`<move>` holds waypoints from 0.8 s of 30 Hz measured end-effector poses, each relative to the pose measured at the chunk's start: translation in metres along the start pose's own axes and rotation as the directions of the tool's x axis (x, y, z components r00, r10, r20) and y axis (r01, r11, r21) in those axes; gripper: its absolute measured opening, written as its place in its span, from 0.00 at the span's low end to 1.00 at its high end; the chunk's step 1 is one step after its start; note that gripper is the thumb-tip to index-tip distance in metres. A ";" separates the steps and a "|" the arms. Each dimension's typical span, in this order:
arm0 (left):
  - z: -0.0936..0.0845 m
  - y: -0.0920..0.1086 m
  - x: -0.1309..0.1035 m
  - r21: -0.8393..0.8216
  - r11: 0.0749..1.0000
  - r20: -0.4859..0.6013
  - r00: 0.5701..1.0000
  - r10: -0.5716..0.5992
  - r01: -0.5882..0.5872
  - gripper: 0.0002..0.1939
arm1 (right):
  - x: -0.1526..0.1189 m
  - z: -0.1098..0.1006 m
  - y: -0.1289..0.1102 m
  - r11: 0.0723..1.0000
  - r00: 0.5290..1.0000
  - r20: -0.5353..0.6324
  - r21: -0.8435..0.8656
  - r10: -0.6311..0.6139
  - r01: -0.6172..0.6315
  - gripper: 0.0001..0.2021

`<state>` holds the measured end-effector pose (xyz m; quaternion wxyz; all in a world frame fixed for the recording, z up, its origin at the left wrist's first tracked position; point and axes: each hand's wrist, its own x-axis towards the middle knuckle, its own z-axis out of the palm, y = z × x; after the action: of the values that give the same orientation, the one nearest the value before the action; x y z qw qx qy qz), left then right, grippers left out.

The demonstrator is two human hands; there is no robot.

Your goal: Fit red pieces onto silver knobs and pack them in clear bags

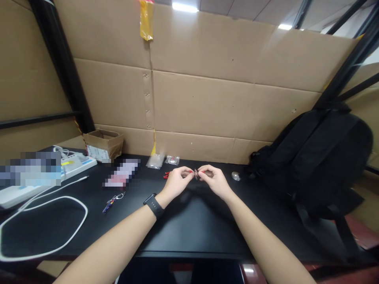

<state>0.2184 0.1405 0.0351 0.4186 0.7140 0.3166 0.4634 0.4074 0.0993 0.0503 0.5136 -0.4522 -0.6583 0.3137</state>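
Note:
My left hand and my right hand meet over the black table, fingers pinched. Between their fingertips is a small brownish disc-like piece, seen nearly edge-on and too small to name. Bits of red show at both sets of fingertips; I cannot tell what they are. Just left of my left hand lies a red object, partly hidden by the hand. To the right of my right hand rests a small round clear item. Small clear plastic bags lie behind the hands.
A black backpack fills the right side. On the left are a power strip, a looped white cable, a keychain, a blurred-out flat object and an open cardboard box. A cardboard wall stands behind.

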 end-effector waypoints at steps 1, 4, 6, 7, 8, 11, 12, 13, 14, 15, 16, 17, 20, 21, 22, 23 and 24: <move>0.000 -0.001 0.000 0.000 1.000 0.000 1.000 0.001 -0.001 0.10 | -0.001 0.000 -0.001 0.998 0.999 0.021 0.046 0.031 -0.032 0.14; -0.001 -0.003 0.000 0.027 1.000 -0.001 1.000 -0.003 0.003 0.09 | -0.005 0.001 -0.003 0.977 0.989 0.079 0.163 0.125 -0.136 0.15; -0.002 -0.003 0.000 0.052 0.999 -0.003 1.000 -0.006 0.006 0.08 | -0.006 0.001 -0.003 0.955 0.980 0.104 0.230 0.167 -0.187 0.14; -0.002 -0.003 0.000 0.061 0.998 -0.003 1.000 -0.007 0.007 0.07 | -0.006 0.001 -0.002 0.944 0.977 0.113 0.258 0.183 -0.207 0.16; -0.002 -0.004 0.000 0.066 0.998 -0.002 1.000 -0.009 0.009 0.07 | -0.006 0.001 -0.002 0.934 0.973 0.121 0.277 0.198 -0.224 0.18; -0.002 -0.005 0.000 0.065 0.998 0.004 1.000 -0.018 0.018 0.07 | -0.005 0.001 0.001 0.914 0.961 0.136 0.300 0.243 -0.273 0.23; -0.002 -0.005 0.000 0.066 0.998 0.004 1.000 -0.019 0.019 0.07 | -0.005 0.001 0.001 0.909 0.957 0.140 0.303 0.253 -0.285 0.23; -0.001 -0.005 0.000 0.067 0.998 0.005 1.000 -0.019 0.019 0.07 | -0.004 0.002 0.001 0.905 0.954 0.145 0.307 0.261 -0.294 0.22; -0.001 -0.005 0.000 0.068 0.998 0.007 1.000 -0.019 0.018 0.07 | -0.004 0.002 0.001 0.902 0.953 0.150 0.313 0.263 -0.298 0.21; -0.001 -0.005 0.000 0.069 0.997 0.008 1.000 -0.018 0.017 0.07 | -0.004 0.002 0.001 0.900 0.953 0.155 0.317 0.262 -0.299 0.20; -0.001 -0.005 0.000 0.069 0.997 0.010 1.000 -0.016 0.016 0.07 | -0.004 0.002 0.001 0.901 0.953 0.155 0.317 0.259 -0.296 0.21; -0.001 -0.005 0.000 0.069 0.998 0.011 1.000 -0.015 0.014 0.07 | -0.004 0.002 0.001 0.903 0.954 0.153 0.313 0.257 -0.293 0.21; -0.001 -0.005 0.000 0.069 0.998 0.014 1.000 -0.016 0.015 0.07 | -0.005 0.002 0.003 0.915 0.958 0.137 0.289 0.253 -0.283 0.25; -0.002 -0.005 0.000 0.068 0.998 0.016 1.000 -0.017 0.016 0.07 | -0.005 0.002 0.004 0.917 0.958 0.132 0.282 0.254 -0.282 0.27; -0.002 -0.005 0.000 0.069 0.998 0.021 1.000 -0.017 0.016 0.07 | -0.005 0.002 0.005 0.919 0.959 0.128 0.278 0.254 -0.281 0.28; -0.002 -0.005 0.000 0.075 0.997 0.030 0.999 -0.014 0.012 0.07 | -0.005 0.002 0.005 0.919 0.959 0.124 0.276 0.255 -0.280 0.28; -0.003 -0.005 0.000 0.088 0.996 0.039 0.999 -0.008 0.004 0.07 | -0.005 0.002 0.005 0.919 0.959 0.119 0.276 0.257 -0.281 0.28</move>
<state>0.2158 0.1437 0.0316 0.3944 0.7398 0.3304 0.4336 0.4073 0.0972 0.0430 0.4995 -0.4452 -0.5568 0.4923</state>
